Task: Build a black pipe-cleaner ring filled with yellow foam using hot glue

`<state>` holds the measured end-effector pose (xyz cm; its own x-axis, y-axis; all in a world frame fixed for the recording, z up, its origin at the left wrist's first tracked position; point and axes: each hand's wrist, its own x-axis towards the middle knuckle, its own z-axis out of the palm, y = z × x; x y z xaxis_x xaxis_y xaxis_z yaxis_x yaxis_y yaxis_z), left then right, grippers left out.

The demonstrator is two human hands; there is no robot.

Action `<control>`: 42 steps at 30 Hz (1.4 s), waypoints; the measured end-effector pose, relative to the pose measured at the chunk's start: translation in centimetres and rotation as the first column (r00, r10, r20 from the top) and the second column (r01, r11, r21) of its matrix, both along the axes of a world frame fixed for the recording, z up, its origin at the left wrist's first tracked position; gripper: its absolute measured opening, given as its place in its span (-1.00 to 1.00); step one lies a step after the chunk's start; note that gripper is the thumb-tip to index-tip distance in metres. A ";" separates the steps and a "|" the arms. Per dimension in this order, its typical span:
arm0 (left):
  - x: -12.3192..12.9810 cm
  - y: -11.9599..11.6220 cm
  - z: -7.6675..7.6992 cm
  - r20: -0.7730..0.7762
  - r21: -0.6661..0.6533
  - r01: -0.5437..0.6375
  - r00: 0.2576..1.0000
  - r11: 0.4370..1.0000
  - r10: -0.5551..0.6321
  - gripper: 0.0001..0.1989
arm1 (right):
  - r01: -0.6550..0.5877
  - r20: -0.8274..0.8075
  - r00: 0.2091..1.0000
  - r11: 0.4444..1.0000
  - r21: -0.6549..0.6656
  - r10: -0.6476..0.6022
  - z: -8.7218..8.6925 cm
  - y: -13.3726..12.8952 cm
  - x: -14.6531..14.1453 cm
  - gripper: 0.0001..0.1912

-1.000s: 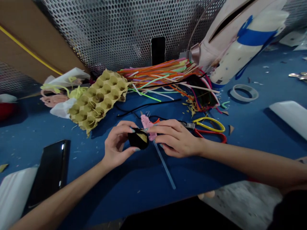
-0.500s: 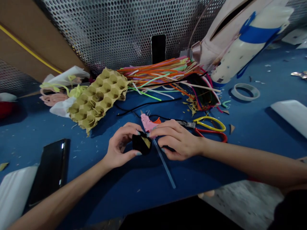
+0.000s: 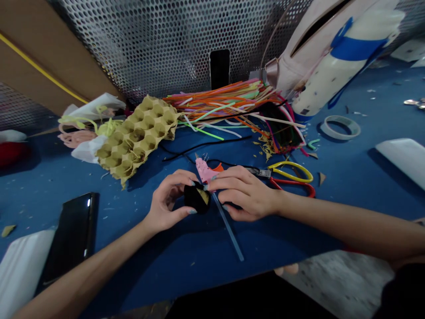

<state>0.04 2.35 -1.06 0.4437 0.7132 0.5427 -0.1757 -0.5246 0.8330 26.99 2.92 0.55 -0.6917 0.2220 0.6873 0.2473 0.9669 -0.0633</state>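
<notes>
Between the thumb and fingers of my left hand (image 3: 169, 201) is a small round piece covered in black fuzz (image 3: 192, 199), with a tan patch like egg carton showing on its right side. My right hand (image 3: 241, 193) is closed, its fingertips pressed to the upper right edge of this piece. A dark strand, apparently black pipe cleaner (image 3: 235, 205), shows under those fingers; the rest is hidden. Just beyond the hands lies a pink glue gun (image 3: 205, 170) with an orange trigger. A clear glue stick (image 3: 229, 228) extends from it toward me, passing between the hands.
Pliers or scissors with yellow and red handles (image 3: 294, 173) lie right of the glue gun. Behind are an egg carton (image 3: 137, 137), colourful pipe cleaners (image 3: 219, 104) and an upright phone (image 3: 219, 68). A tape roll (image 3: 340, 127) and bottle (image 3: 345, 66) are right; a black device (image 3: 71, 235) lies left.
Both hands keep nearly the same place and hold on the black piece. The whole view has shifted very slightly; nothing else has visibly moved.
</notes>
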 end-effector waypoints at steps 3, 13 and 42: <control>0.1 0.0 0.1 0.013 -0.014 0.008 1.000 1.000 -0.008 -0.52 | -0.009 0.001 1.000 1.000 -0.012 0.009 0.0 0.0 0.0 -0.82; 0.3 0.1 0.5 0.025 -0.034 -0.015 1.000 0.999 0.016 -0.55 | -0.091 -0.026 0.996 0.980 -0.174 0.088 0.2 0.1 0.0 -0.73; 0.2 0.1 0.0 0.005 -0.012 -0.019 1.000 1.000 0.019 -0.52 | -0.179 -0.100 0.983 0.930 -0.321 0.154 0.3 0.4 0.0 -0.63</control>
<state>0.20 2.41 -1.04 0.4269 0.7281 0.5362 -0.1704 -0.5176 0.8385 27.04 3.36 0.89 -0.6895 0.3291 0.6452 0.0673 0.9161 -0.3953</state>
